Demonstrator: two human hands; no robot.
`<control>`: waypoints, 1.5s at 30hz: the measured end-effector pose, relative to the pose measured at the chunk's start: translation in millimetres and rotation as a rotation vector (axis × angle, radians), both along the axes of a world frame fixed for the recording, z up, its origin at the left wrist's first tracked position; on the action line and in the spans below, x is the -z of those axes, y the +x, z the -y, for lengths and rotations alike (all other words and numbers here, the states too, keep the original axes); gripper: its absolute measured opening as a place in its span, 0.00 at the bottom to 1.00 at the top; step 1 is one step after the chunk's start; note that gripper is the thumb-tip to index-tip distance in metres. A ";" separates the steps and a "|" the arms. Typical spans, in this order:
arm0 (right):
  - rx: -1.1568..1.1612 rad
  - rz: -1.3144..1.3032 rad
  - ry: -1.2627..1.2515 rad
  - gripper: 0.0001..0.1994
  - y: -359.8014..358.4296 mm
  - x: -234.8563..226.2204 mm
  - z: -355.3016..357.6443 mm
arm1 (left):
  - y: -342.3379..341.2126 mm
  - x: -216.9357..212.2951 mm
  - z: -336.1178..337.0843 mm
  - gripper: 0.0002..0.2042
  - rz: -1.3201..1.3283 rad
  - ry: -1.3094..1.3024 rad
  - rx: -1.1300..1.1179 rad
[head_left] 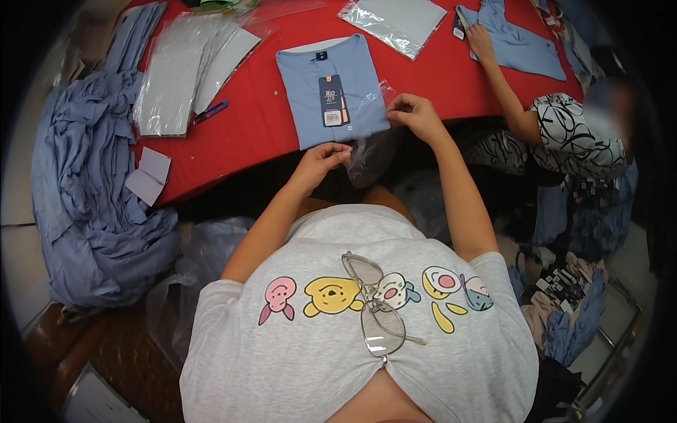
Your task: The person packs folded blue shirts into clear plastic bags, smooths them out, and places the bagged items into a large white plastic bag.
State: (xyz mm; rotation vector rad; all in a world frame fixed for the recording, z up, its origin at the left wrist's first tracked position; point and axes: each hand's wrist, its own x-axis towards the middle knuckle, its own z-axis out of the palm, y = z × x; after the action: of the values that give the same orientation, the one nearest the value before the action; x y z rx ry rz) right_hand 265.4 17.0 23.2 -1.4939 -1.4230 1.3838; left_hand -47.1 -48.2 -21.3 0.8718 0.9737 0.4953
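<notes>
A folded light blue shirt (296, 99) lies flat on the red-covered table (257, 134), its lower edge at the table's near edge. On it rests a dark hang tag (328, 92) with a white label, and a small button shows near the hem. A clear plastic bag (368, 158) covers the shirt's lower right corner and droops over the table edge. My left hand (319, 166) pinches the bag's left side, just below the hem. At the shirt's right edge, my right hand (417, 117) pinches the bag's other side. The fingertips of both hands are closed.
Packs of grey-white sheets in clear plastic (176, 77) lie left, near a blue cutter (212, 111); another pack (395, 25) lies behind. Blue garments (92, 183) are heaped at far left. On the right, a person's hand (481, 44) touches another blue shirt (518, 42).
</notes>
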 end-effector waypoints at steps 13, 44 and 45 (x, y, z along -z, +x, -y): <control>0.011 -0.117 -0.064 0.04 2.9 0.3 -8.7 | -0.7 -11.7 7.7 0.03 0.088 0.114 -0.284; 0.054 0.686 0.605 0.26 -48.2 -22.9 0.1 | -60.0 -33.9 -68.3 0.07 -0.559 0.811 -0.329; 0.011 0.717 0.666 0.29 -55.8 -37.9 0.5 | -60.3 -33.4 -63.8 0.09 -0.494 0.720 -0.313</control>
State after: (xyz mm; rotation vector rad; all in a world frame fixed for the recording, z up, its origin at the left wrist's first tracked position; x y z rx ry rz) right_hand 209.6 16.4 61.1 -1.5622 -2.0217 0.2529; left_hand -107.4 15.6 12.1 1.5432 1.4257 0.9581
